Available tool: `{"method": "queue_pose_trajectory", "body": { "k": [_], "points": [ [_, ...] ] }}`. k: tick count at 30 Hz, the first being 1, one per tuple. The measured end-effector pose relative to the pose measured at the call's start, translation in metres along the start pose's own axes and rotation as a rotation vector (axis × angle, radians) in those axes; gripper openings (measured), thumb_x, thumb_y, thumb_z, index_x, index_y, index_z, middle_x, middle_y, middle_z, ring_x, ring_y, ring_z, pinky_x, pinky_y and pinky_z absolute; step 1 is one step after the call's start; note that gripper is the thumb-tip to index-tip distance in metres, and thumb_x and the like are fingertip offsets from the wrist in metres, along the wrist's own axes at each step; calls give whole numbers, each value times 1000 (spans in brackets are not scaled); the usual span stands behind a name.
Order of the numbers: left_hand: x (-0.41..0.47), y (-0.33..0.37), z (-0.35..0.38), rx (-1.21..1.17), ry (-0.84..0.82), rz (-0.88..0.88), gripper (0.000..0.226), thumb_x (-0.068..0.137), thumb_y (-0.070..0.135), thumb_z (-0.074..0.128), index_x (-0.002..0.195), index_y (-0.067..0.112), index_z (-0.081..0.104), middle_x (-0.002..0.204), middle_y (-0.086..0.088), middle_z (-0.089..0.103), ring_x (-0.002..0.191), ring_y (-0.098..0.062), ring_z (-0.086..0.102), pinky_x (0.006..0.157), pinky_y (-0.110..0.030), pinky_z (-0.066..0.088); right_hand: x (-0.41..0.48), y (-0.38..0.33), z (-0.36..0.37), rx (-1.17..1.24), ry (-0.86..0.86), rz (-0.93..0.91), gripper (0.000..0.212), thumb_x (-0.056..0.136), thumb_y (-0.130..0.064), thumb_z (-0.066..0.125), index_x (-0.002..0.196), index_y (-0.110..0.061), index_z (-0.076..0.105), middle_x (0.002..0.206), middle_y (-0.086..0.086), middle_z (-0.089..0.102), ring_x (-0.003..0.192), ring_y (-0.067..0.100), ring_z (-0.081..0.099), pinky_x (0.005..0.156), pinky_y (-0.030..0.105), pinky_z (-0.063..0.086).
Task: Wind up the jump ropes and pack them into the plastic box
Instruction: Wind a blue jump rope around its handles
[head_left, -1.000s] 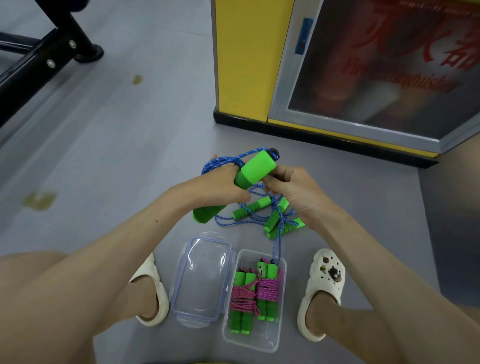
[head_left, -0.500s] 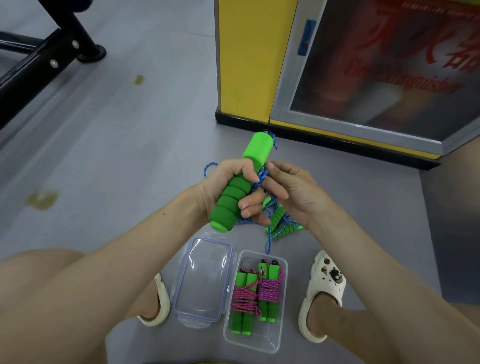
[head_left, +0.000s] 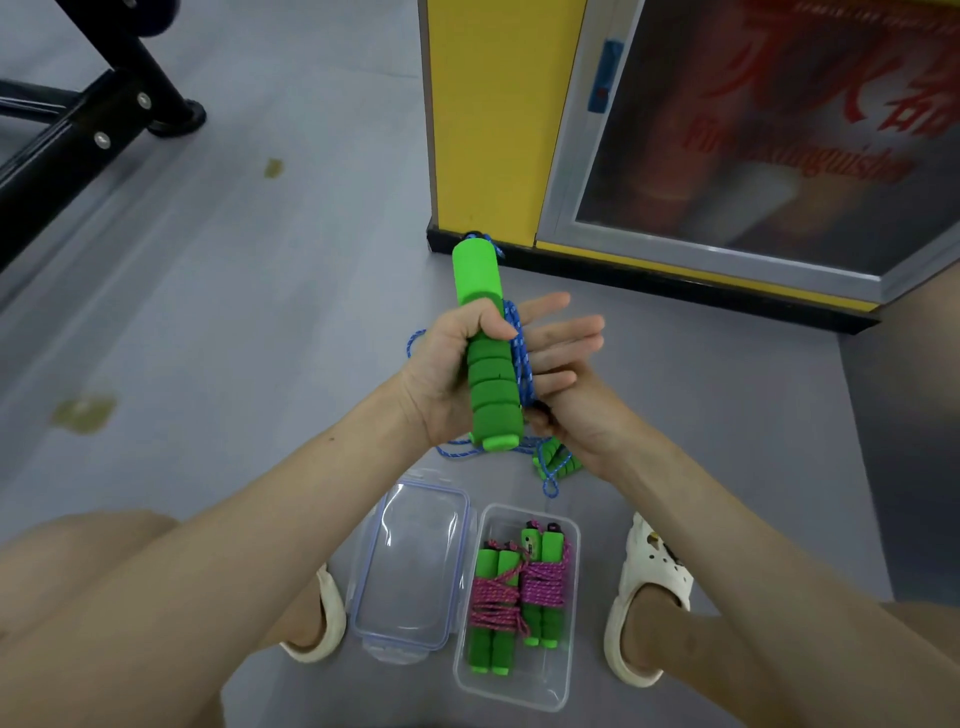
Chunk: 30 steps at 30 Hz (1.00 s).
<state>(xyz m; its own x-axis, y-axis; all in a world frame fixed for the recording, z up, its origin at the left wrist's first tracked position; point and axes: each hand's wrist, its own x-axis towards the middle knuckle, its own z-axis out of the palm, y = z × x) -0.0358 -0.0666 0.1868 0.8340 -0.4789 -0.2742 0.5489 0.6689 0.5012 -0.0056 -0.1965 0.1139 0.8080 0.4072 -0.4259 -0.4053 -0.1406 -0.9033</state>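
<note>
**Desk:** What surrounds the person?

**Photographer:** A grey floor (head_left: 249, 322), stained in two spots. A yellow-sided fire-extinguisher cabinet (head_left: 498, 119) stands close ahead on the right, and its black base shows just past the top of the raised handle. A black metal frame (head_left: 78, 124) crosses the far-left corner, well apart. White clogs (head_left: 644, 592) flank the packing spot.

**Desk:** And room to move?

**Photographer:** The plastic box (head_left: 511, 688) lies open between the feet. Its clear lid (head_left: 410, 566) lies flat on the floor just beside its left wall. Two wound pink ropes (head_left: 496, 605) with green handles fill the box's left and middle, and a strip along its right wall is bare. Loose green handles (head_left: 558, 462) lie on the floor just beyond the box, under the right wrist. Open floor stretches away to the left.

**Desk:** The hands?

**Photographer:** Together, above the box. The left hand (head_left: 441, 374) grips a green foam handle (head_left: 488, 374) nearly upright, fingers and thumb wrapped round it. The blue jump rope (head_left: 519, 358) runs in strands down the handle's right side and trails to the floor. The right hand (head_left: 561, 364) lies flat against those strands, fingers straight and pointing toward the cabinet. Its thumb is hidden behind the handle, so I cannot tell whether it pins the cord.
</note>
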Motion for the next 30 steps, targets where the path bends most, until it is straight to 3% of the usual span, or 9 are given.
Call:
{"method": "queue_pose_trajectory", "body": {
  "k": [4, 8, 15, 18, 20, 21, 23, 25, 30],
  "points": [
    [4, 0, -1, 66, 181, 73, 72, 68, 4, 36, 139, 10, 41, 130, -15, 59, 126, -27, 53, 109, -40, 37, -6, 0, 3, -172, -64, 26, 23, 92, -1, 46, 102, 19, 52, 52, -8, 47, 40, 5, 38, 40, 19, 28],
    [4, -1, 4, 268, 293, 135, 68, 73, 1, 36, 136, 26, 44, 133, -1, 59, 128, -10, 48, 85, -22, 49, -16, -6, 5, -270, -100, -5, 22, 92, -13, 56, 94, 8, 63, 56, -8, 54, 47, 4, 47, 49, 21, 38],
    [5, 3, 2, 1150, 486, -30, 34, 60, 12, 59, 93, 18, 52, 90, 0, 54, 81, -14, 50, 75, -26, 43, -32, -30, -6, -348, -10, -78, 11, 86, -19, 66, 77, -22, 70, 56, -2, 60, 58, 10, 51, 63, 25, 41],
    [7, 0, -1, 1446, 507, -70, 25, 78, 3, 60, 96, 18, 52, 79, 6, 49, 99, -6, 36, 112, -32, 24, -32, -31, -9, -398, -16, -94, 12, 85, -13, 65, 96, -16, 71, 90, 9, 72, 83, 20, 66, 85, 34, 51],
    [8, 0, -3, 1624, 493, -63, 41, 80, 7, 61, 119, 17, 53, 95, 6, 55, 118, -7, 37, 117, -33, -11, -31, -32, -10, -437, 7, -114, 22, 86, -11, 64, 108, -11, 68, 103, 8, 71, 98, 21, 65, 93, 38, 50],
    [9, 0, -5, 1679, 484, -71, 41, 80, 9, 61, 119, 16, 54, 99, 3, 57, 120, -14, 44, 118, -35, -4, -31, -33, -10, -452, 21, -133, 21, 87, -12, 63, 107, -10, 68, 103, 9, 70, 99, 23, 64, 93, 41, 49],
    [8, 2, -5, 1691, 496, -149, 18, 79, 11, 60, 96, 13, 59, 87, 0, 63, 92, -20, 60, 93, -30, 44, -31, -34, -11, -480, 52, -164, 18, 88, -14, 63, 105, -12, 69, 101, 9, 70, 98, 26, 62, 92, 43, 48],
    [7, 5, -3, 1561, 486, -238, 1, 78, 11, 58, 79, 10, 58, 66, -4, 65, 67, -21, 64, 60, -24, 46, -31, -36, -12, -502, 86, -193, 20, 88, -15, 63, 106, -13, 69, 102, 6, 71, 98, 23, 62, 92, 39, 47],
    [1, 14, -4, 987, 347, -339, 23, 79, 8, 46, 84, -2, 66, 43, -11, 43, 34, -23, 42, 66, -36, 50, -32, -46, -14, -432, 135, -297, 11, 86, -8, 64, 97, -8, 68, 88, 2, 67, 78, 9, 59, 71, 12, 44]
  ]
}}
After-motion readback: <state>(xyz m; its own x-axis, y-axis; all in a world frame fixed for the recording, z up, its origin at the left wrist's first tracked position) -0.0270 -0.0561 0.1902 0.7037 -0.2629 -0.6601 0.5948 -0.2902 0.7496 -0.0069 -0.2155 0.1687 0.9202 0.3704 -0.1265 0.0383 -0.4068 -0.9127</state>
